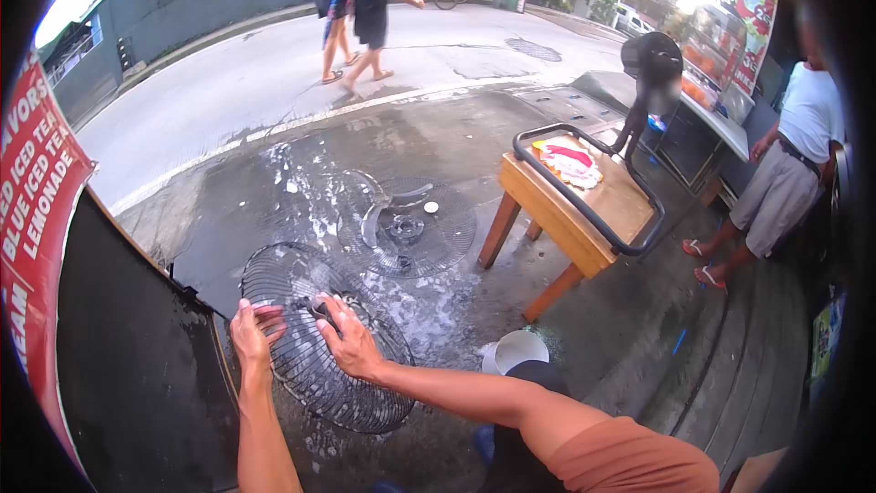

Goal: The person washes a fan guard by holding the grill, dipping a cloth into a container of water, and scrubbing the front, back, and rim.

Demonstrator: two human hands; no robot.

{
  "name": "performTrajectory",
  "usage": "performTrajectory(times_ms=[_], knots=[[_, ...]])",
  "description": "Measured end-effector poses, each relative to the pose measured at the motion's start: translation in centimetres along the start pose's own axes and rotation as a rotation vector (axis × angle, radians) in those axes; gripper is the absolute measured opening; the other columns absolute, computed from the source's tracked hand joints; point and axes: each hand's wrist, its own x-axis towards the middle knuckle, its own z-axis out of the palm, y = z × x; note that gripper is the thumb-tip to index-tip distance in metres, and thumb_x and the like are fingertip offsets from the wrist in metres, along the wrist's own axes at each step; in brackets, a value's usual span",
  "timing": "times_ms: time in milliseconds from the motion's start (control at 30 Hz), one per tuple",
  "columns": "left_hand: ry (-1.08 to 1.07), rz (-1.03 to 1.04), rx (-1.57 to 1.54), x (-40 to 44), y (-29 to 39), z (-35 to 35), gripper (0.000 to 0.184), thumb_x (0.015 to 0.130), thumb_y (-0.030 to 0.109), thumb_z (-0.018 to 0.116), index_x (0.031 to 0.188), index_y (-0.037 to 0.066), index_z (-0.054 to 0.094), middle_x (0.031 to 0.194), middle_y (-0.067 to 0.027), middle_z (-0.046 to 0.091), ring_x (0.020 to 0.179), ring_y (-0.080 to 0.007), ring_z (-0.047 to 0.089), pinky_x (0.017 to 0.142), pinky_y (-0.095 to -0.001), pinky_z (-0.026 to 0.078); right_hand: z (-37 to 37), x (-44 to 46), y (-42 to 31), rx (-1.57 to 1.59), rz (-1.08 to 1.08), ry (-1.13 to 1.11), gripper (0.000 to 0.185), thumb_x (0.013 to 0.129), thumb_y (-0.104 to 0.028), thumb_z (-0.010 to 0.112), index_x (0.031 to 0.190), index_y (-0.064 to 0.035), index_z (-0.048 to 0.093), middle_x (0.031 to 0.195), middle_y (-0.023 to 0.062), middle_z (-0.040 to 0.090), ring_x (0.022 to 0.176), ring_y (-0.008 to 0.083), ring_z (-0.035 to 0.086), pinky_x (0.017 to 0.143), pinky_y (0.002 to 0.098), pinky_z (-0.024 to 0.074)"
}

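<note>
A round wire fan grille [365, 393], wet and streaked with suds, is tilted up in front of me. My left hand [254, 336] has its fingers curled around the grille's left edge. My right hand [351, 344] lies across the middle of the grille with fingers stretched out and thumb apart. Something small and dark shows at its fingertips; I cannot tell whether it is separate from the grille. Just beyond, a second fan grille [447, 242] lies flat on the wet ground, with a dark curved piece and a small white round object on it.
Foamy water [429, 315] streaks the concrete. A white bucket [520, 350] stands near my legs. At right, a wooden table [547, 210] carries a black tubular frame, a cloth and a fan stand [639, 100]. A person [789, 155] stands farther right; two people walk along the road. A red banner hangs left.
</note>
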Motion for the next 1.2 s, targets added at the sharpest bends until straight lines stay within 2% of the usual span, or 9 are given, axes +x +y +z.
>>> performTrajectory(times_ms=[100,267,400,733,900,933,1033,1167,1200], knots=[[-0.021,-0.021,-0.162,-2.1,2.5,2.2,0.058,0.105,0.053,0.035,0.114,0.002,0.060,0.108,-0.0157,0.070,0.088,-0.0262,0.068,0.072,-0.0391,0.058,0.4,0.5,-3.8,0.018,-0.194,-0.043,0.054,0.103,-0.032,0.047,0.149,-0.0042,0.040,0.155,0.0189,0.039,0.145,0.0421,0.031,0.120,0.0487,0.0238],[-0.492,-0.069,-0.858,-2.6,2.5,2.1,0.075,0.101,0.066,0.029,0.135,0.002,0.049,0.140,-0.0219,0.051,0.130,-0.0352,0.049,0.113,-0.0484,0.036,1.4,1.9,-9.5,-0.256,-0.456,-0.109,0.050,0.094,-0.032,0.058,0.137,-0.0074,0.055,0.152,0.0173,0.042,0.144,0.0435,0.031,0.118,0.0581,0.0218],[-0.365,-0.043,-0.807,-3.5,3.5,2.1,0.082,0.100,0.069,0.027,0.138,-0.001,0.047,0.138,-0.0238,0.054,0.128,-0.0365,0.052,0.111,-0.0479,0.039,1.1,2.6,-8.2,-0.229,-0.489,-0.142,0.052,0.095,-0.033,0.058,0.143,-0.0134,0.053,0.156,0.0169,0.039,0.145,0.0436,0.031,0.120,0.0552,0.0203],[-0.280,0.109,-0.396,-2.7,2.0,2.0,0.082,0.099,0.068,0.030,0.152,0.005,0.024,0.138,-0.0202,0.057,0.119,-0.0282,0.061,0.091,-0.0435,0.055,0.9,0.0,-0.5,-0.032,0.030,0.103,0.058,0.102,-0.034,0.045,0.150,-0.0007,0.040,0.156,0.0208,0.038,0.147,0.0413,0.027,0.121,0.0486,0.0187],[-0.274,0.282,-0.334,-2.3,1.8,2.2,0.072,0.104,0.061,0.027,0.142,0.002,0.042,0.132,-0.0176,0.059,0.119,-0.0285,0.059,0.104,-0.0431,0.047,2.0,2.6,-8.8,-0.238,-0.264,-0.019,0.053,0.097,-0.029,0.053,0.142,-0.0025,0.050,0.154,0.0195,0.041,0.145,0.0443,0.030,0.119,0.0552,0.0216],[-0.389,0.078,-0.655,-2.6,2.0,2.4,0.066,0.106,0.057,0.025,0.135,0.003,0.050,0.129,-0.0157,0.060,0.119,-0.0283,0.058,0.107,-0.0414,0.044,2.2,2.9,-9.5,-0.304,-0.322,-0.046,0.051,0.095,-0.027,0.055,0.140,-0.0029,0.052,0.153,0.0191,0.041,0.145,0.0448,0.030,0.118,0.0562,0.0222],[-0.342,0.103,-0.572,-3.2,2.6,2.7,0.062,0.107,0.054,0.027,0.135,0.003,0.048,0.128,-0.0152,0.060,0.119,-0.0279,0.058,0.106,-0.0415,0.045,2.3,3.0,-8.7,-0.177,-0.374,-0.036,0.048,0.092,-0.022,0.060,0.136,-0.0036,0.056,0.153,0.0177,0.043,0.145,0.0443,0.031,0.118,0.0557,0.0241],[-0.241,0.120,-0.211,-3.5,3.2,2.9,0.054,0.106,0.047,0.040,0.135,0.003,0.044,0.127,-0.0157,0.061,0.110,-0.0241,0.064,0.087,-0.0373,0.056,1.4,-0.2,-6.0,-0.053,-0.223,0.145,0.050,0.093,-0.017,0.058,0.141,-0.0029,0.052,0.148,0.0192,0.048,0.143,0.0411,0.037,0.117,0.0523,0.0271],[-0.207,0.140,-0.212,-3.6,3.2,3.4,0.046,0.105,0.041,0.047,0.129,0.002,0.045,0.117,-0.0175,0.066,0.093,-0.0223,0.070,0.069,-0.0307,0.058,1.1,-1.0,-4.3,0.051,-0.124,0.215,0.051,0.094,-0.016,0.056,0.142,-0.0015,0.049,0.146,0.0216,0.049,0.140,0.0414,0.041,0.116,0.0470,0.0312]])
